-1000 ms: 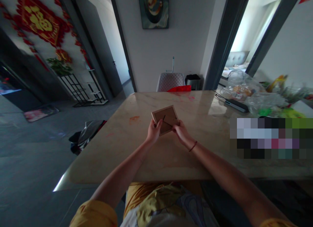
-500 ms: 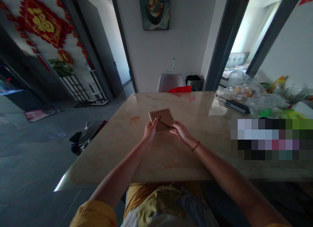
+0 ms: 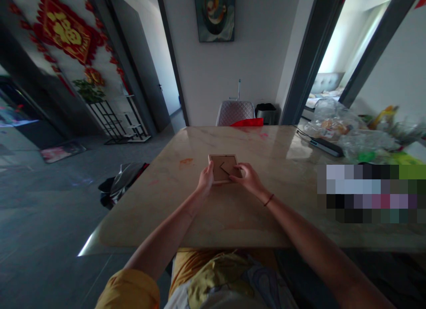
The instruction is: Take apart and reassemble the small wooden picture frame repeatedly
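A small picture frame (image 3: 219, 176) with a brown backing and a pale rim is held just above or against the table, its back facing me. A thin angled stand leg or slit shows across the backing. My left hand (image 3: 205, 179) is closed on its left edge, thumb along the rim. On the opposite side my right hand (image 3: 246, 176) has its thumb and fingers at the frame's right edge and over the backing. The front of the frame is hidden.
The marble-patterned table (image 3: 159, 211) spreads around my hands. Toward the right lie a dark elongated device (image 3: 324, 145), clear plastic bags (image 3: 366, 140) and a blurred-out patch. A quilted chair (image 3: 235, 112) with a red item (image 3: 248, 122) stands beyond the far edge.
The frame has turned to lie squarer to me and moved slightly right and down. My right hand has shifted its fingers further over the backing.
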Demonstrator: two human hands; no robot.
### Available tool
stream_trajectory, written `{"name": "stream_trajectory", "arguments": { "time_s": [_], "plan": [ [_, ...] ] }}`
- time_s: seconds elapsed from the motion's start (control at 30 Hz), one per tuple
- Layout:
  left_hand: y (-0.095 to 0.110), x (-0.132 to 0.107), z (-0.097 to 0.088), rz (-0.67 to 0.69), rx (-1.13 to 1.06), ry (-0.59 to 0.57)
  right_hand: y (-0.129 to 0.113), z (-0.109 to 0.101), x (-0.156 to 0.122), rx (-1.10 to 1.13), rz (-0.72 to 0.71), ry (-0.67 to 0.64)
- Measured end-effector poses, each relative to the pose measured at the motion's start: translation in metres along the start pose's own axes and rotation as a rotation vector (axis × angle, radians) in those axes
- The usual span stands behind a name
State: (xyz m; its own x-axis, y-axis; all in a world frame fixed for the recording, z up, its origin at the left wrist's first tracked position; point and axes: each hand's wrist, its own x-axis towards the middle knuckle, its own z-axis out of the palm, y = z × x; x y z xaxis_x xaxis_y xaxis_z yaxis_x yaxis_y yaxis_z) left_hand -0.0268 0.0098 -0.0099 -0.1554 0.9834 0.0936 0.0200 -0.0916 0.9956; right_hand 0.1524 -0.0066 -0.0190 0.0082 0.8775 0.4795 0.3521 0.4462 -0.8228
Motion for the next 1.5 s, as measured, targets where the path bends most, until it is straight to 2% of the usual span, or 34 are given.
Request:
{"name": "stream_trajectory", "arguments": {
  "time_s": [0.1,0.37,0.47,0.6,0.7,0.9,1.0,1.2,1.4,1.5],
  "plan": [
    [0.001,-0.001,0.0,-0.044,0.009,0.008,-0.005,-0.001,-0.001,-0.012,0.018,0.026],
    [0.0,0.002,0.003,-0.023,-0.06,-0.01,-0.022,-0.004,-0.001,-0.028,-0.087,0.122],
    [-0.001,0.003,0.003,-0.002,-0.084,-0.012,-0.023,-0.006,0.001,0.004,-0.075,0.147],
    [-0.001,0.001,0.003,-0.057,-0.129,-0.039,-0.019,-0.01,0.008,0.124,0.079,0.201],
    [-0.002,0.001,0.003,-0.051,-0.13,-0.028,-0.012,-0.016,0.016,0.236,0.192,0.255],
    [-0.001,0.002,0.003,-0.032,-0.127,-0.048,0.014,-0.029,0.029,0.567,0.524,0.337],
    [0.001,0.001,0.003,-0.034,-0.102,-0.025,0.028,-0.034,0.032,0.661,0.661,0.367],
    [0.006,-0.002,0.002,-0.034,-0.106,-0.035,0.044,-0.038,0.033,0.648,0.656,0.329],
    [0.002,0.0,0.002,-0.041,-0.119,-0.035,0.043,-0.042,0.031,0.573,0.709,0.231],
    [0.001,0.001,0.002,-0.038,-0.101,-0.027,0.041,-0.044,0.031,0.521,0.725,0.222]
  ]
}}
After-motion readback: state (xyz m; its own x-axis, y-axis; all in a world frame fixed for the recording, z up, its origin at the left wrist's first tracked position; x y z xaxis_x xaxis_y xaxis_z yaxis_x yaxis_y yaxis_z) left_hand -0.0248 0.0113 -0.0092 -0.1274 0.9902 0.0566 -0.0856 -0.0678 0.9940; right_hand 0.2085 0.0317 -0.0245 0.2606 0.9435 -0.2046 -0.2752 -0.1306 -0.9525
